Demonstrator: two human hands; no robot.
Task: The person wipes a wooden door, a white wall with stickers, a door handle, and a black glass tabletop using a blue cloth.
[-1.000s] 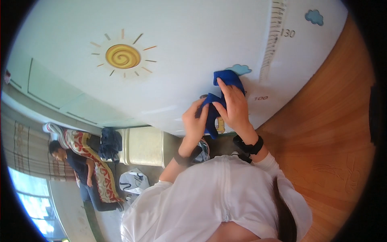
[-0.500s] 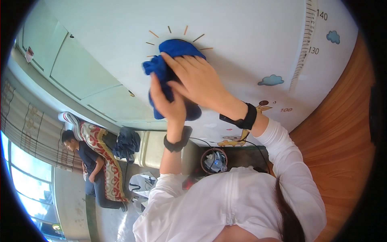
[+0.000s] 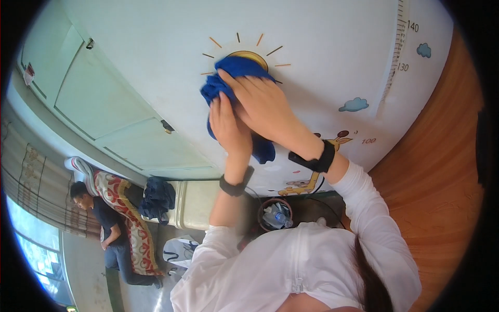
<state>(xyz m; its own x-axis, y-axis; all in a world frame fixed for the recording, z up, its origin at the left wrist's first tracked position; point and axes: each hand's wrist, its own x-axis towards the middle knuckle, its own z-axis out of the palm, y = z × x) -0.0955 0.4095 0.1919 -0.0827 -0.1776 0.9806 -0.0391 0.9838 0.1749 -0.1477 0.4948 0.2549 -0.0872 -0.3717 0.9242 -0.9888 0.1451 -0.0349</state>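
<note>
While blue cloth [image 3: 240, 66] lies bunched beneath both, right hand [image 3: 264, 101] rests flat, left hand [image 3: 230, 127] touches, pinch unclear.

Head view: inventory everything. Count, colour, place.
wall: 1, white, centre
cloth: 1, blue, against wall
sun decal: 1, yellow, partly under cloth
cloud decals: 2, blue, right
giraffe decal: 1, yellow, centre-right
height scale: 1, black, right
doors: several, green, left
bin: 1, reddish, lower centre
bottle: 1, clear, in bin
box: 1, cream, left
bundle: 1, navy, by box
patterned cover: 1, red-cream, left
bag: 1, white, left
curtain: 1, beige, left
person: 1, dark clothes, left
wood-grain surface: 1, brown, right
top: 1, white, worn
wristbands: 2, black, wrists
left hand: 1, bare, on cloth
right hand: 1, bare, on cloth
</note>
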